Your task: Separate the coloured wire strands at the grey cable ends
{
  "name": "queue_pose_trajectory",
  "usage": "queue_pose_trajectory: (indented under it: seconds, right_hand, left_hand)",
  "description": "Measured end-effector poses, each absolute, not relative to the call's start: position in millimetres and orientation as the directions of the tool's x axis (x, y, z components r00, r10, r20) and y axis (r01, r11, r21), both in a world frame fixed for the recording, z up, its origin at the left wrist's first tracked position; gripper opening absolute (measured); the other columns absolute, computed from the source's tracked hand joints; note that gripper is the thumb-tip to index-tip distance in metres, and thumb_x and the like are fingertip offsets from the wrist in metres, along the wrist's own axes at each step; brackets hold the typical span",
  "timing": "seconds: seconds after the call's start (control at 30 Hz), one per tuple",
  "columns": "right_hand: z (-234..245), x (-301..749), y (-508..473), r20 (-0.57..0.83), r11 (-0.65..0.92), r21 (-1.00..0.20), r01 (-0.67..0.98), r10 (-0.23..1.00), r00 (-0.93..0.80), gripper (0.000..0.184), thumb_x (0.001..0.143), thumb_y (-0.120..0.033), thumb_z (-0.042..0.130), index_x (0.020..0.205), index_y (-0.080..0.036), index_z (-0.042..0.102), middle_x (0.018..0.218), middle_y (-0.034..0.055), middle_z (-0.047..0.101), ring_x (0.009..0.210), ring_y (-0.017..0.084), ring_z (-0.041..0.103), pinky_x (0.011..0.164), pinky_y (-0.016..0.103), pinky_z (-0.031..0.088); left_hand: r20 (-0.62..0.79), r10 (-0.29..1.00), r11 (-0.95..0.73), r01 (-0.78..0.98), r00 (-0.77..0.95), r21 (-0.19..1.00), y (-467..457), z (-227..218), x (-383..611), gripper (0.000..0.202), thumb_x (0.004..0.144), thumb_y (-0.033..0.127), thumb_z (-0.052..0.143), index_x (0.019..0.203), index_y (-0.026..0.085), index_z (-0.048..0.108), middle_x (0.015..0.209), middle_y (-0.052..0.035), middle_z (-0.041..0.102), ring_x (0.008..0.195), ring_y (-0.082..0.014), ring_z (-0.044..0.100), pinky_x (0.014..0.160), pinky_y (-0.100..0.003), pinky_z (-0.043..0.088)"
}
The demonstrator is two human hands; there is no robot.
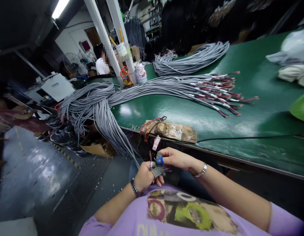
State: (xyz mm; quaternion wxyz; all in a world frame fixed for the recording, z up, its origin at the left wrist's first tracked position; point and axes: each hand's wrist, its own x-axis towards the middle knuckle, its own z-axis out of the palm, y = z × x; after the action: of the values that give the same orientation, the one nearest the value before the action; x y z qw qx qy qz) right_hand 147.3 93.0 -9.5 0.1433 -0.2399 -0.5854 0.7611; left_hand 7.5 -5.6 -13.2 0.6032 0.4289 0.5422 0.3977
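Observation:
In front of my lap, my left hand (pixel 147 176) is closed around grey cable (pixel 135 160) coming down from the table edge. A cable end with bare reddish wires (pixel 150 156) sticks up out of that hand. My right hand (pixel 175 158) meets it, thumb and fingers pinched together; what lies between them is too small to make out. Blue tape (pixel 160 161) wraps one right-hand digit, and greyish covers sit on some fingertips. More coloured wire ends (pixel 168 169) show just below the right fingers. Right above the hands is a pinkish-white cylinder (pixel 156 143), its kind unclear.
A worn wooden block (pixel 178 131) with cords lies at the edge of the green table (pixel 265 127). Behind it spreads a bundle of grey cables (pixel 152 87) with stripped ends. Another coil (pixel 191 60), scissors (pixel 124 72) and a jar (pixel 141 72) stand farther back. People are at the left.

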Motion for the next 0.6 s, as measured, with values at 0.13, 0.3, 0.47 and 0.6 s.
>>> queue_pose_trajectory:
  seconds: [0.13,0.3,0.47,0.6]
  right_hand:
    - [-14.1,154.3,88.7,-0.251,-0.389,-0.921,-0.005,0.603,-0.758,0.043,0.067,-0.056,0.065,0.070,-0.014,0.059,0.063,-0.0010,0.056,0.054,0.008,0.047,0.053,0.023,0.040]
    - [-20.4,154.3,68.9,-0.233,-0.403,-0.911,-0.089,0.680,-0.695,0.041,0.065,-0.052,0.070,0.082,-0.016,0.058,0.073,0.0000,0.057,0.058,0.009,0.048,0.052,0.023,0.042]
    - [-15.4,140.6,61.2,-0.113,-0.279,-0.942,-0.186,0.787,-0.606,0.036,0.065,-0.049,0.070,0.069,-0.015,0.057,0.057,-0.0020,0.054,0.051,0.008,0.043,0.049,0.022,0.033]
    - [-5.9,131.6,71.7,-0.132,-0.270,-0.957,-0.106,0.730,-0.670,0.038,0.058,-0.048,0.074,0.062,-0.015,0.055,0.052,-0.0037,0.052,0.047,0.007,0.040,0.047,0.022,0.032]
  left_hand:
    - [-0.268,0.963,0.263,-0.089,-0.042,0.961,-5.6,-15.6,7.5,0.035,0.073,0.046,0.062,0.062,0.014,0.053,0.046,-0.0007,0.060,0.032,-0.0075,0.050,0.033,-0.018,0.021]
    - [-0.190,0.955,0.152,-0.178,-0.226,0.972,-2.9,-24.9,11.0,0.031,0.074,0.043,0.063,0.064,0.015,0.052,0.049,0.0003,0.060,0.034,-0.0064,0.049,0.034,-0.017,0.022]
    - [-0.179,0.970,0.151,-0.165,-0.168,0.975,-2.8,-26.7,11.9,0.033,0.074,0.045,0.062,0.066,0.014,0.055,0.051,-0.0014,0.062,0.037,-0.0081,0.053,0.036,-0.017,0.025]
    - [-0.129,0.981,0.120,-0.070,-0.147,0.990,-6.0,-29.2,9.3,0.037,0.073,0.049,0.063,0.064,0.013,0.057,0.050,-0.0021,0.062,0.037,-0.0085,0.052,0.037,-0.018,0.029]
